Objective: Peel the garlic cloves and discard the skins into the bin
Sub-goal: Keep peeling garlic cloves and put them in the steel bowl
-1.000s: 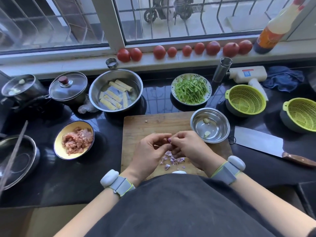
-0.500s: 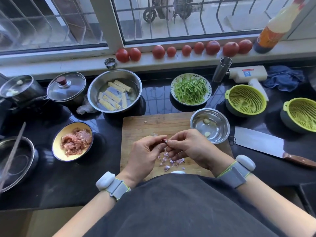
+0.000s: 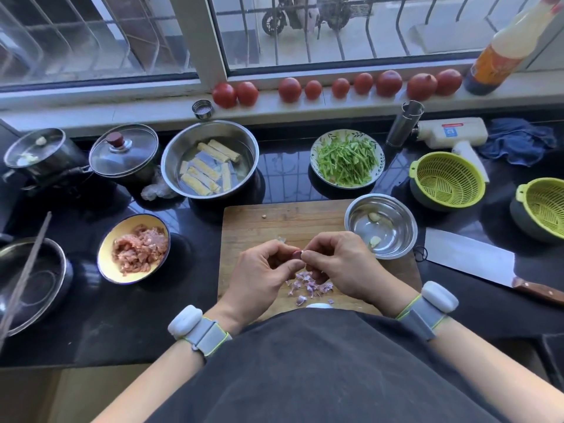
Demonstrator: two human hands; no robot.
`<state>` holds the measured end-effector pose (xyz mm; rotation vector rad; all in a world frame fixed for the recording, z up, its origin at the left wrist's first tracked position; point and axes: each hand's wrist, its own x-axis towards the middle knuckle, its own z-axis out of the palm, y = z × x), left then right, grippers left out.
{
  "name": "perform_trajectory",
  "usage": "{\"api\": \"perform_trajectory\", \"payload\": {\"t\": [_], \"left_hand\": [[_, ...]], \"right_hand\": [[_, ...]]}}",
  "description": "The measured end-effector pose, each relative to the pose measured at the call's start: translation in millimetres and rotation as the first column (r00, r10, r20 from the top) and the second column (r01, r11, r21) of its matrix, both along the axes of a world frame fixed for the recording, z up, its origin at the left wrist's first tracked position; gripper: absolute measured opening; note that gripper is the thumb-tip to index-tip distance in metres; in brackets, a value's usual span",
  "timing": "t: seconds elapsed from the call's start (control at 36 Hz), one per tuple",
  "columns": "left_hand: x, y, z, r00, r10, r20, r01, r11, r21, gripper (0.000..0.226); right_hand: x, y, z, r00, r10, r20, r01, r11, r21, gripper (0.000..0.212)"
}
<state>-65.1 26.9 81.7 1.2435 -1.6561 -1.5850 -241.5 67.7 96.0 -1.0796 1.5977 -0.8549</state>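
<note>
**Inspector:** While both hands meet over the cutting board (image 3: 253, 221), record the grip. What is held?

**Assistant:** One garlic clove (image 3: 296, 254), purplish skin on. The left hand (image 3: 262, 276) and right hand (image 3: 341, 264) each pinch it with thumb and forefinger, fingers curled close, a narrow hold from both sides. Only a small part of the clove shows between the fingertips.

**Inspector:** Why hold it there?

**Assistant:** In my judgement, so the skins (image 3: 308, 285) drop straight below the grip; a loose heap of purple scraps lies on the board directly under the hands. That keeps the waste in one spot for gathering.

**Inspector:** And the finished cloves?

**Assistant:** Just beyond the right hand, to its outer side, stands a small steel bowl (image 3: 396, 251) with two pale cloves (image 3: 374, 241) in it, within easy reach of the hand that would let go.

**Inspector:** The bin?

**Assistant:** Not in view. Discarding appears not yet done.

**Inspector:** Anything near the grip worth noting?

**Assistant:** A cleaver (image 3: 470, 257) lies well off past the bowl, blade flat, untouched. One small scrap (image 3: 281, 239) sits just ahead of the left fingers.
</note>
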Motion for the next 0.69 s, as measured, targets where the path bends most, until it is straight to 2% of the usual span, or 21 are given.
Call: {"api": "perform_trajectory", "payload": {"t": [0.11, 0.19, 0.33, 0.47, 0.53, 0.61, 0.69], "left_hand": [[1.0, -1.6, -0.6, 1.0, 0.024, -0.018, -0.023, 0.999, 0.048, 0.01], [0.9, -0.3, -3.1, 0.998, 0.053, -0.04, -0.049, 0.994, 0.097, 0.007], [-1.3, 1.4, -6.7, 0.995, 0.101, -0.025, -0.098, 0.99, 0.102, 0.005], [2.5, 2.3, -11.1, 0.99, 0.135, -0.039, -0.129, 0.984, 0.121, 0.007], [5.1, 2.9, -15.3, 0.992, 0.123, -0.032, -0.119, 0.987, 0.112, 0.01], [7.1, 4.0, -21.7, 0.995, 0.097, -0.011, -0.096, 0.992, 0.08, 0.013], [7.4, 5.1, -25.2, 0.997, 0.079, 0.002, -0.079, 0.996, 0.036, 0.015]], "right_hand": [[2.3, 0.2, -3.9, 0.998, -0.051, 0.035, 0.051, 0.999, -0.008, 0.014], [3.6, -0.3, -7.9, 0.998, -0.062, -0.002, 0.062, 0.998, -0.016, 0.017], [9.8, -2.6, -19.5, 0.982, -0.084, -0.167, 0.076, 0.996, -0.055, 0.022], [-0.3, 0.4, -32.0, 0.924, -0.056, -0.379, 0.068, 0.998, 0.017, 0.04], [-3.4, 2.5, -38.3, 0.905, -0.037, -0.424, 0.074, 0.995, 0.07, 0.036], [-4.2, 2.8, -45.9, 0.931, -0.007, -0.366, 0.075, 0.982, 0.172, 0.014], [-2.3, 3.3, -43.9, 0.95, -0.031, -0.311, 0.103, 0.971, 0.217, 0.018]]}}
